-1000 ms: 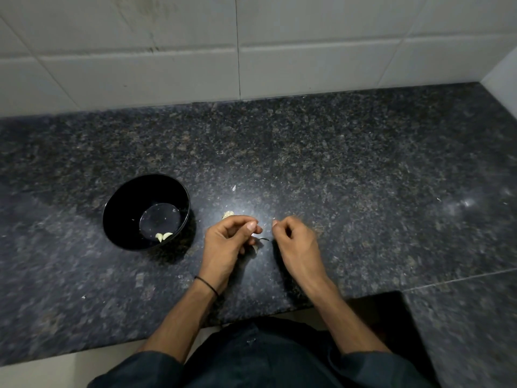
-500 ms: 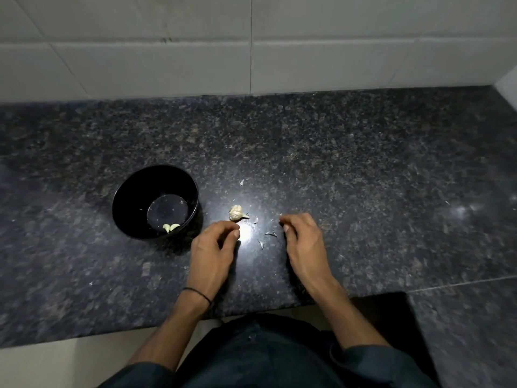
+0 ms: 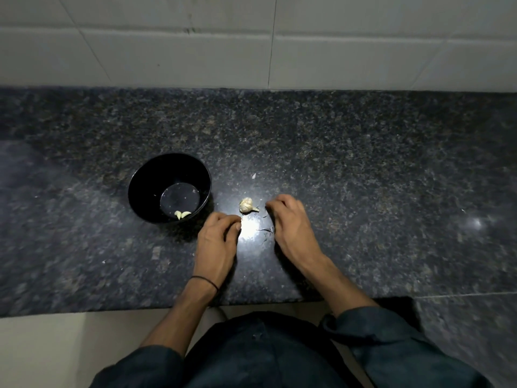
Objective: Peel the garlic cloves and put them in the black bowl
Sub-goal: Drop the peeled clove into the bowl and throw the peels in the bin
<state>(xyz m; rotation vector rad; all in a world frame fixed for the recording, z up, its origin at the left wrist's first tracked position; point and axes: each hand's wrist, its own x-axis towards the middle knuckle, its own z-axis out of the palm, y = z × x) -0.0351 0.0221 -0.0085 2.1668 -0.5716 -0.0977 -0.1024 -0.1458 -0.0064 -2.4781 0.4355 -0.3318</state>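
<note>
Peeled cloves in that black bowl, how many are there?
2. Both peeled cloves lie side by side at the near edge of the black bowl's floor. The left hand or right hand may hide another.

Both hands are being rested, fingers curled, on a dark speckled counter: the left hand near the black bowl, the right hand close beside a partly stripped garlic bulb. Two peeled cloves are being held at the bowl's bottom. Papery skin scraps are being shown scattered by the right hand. Whether anything is being pinched in either hand cannot be told.
</note>
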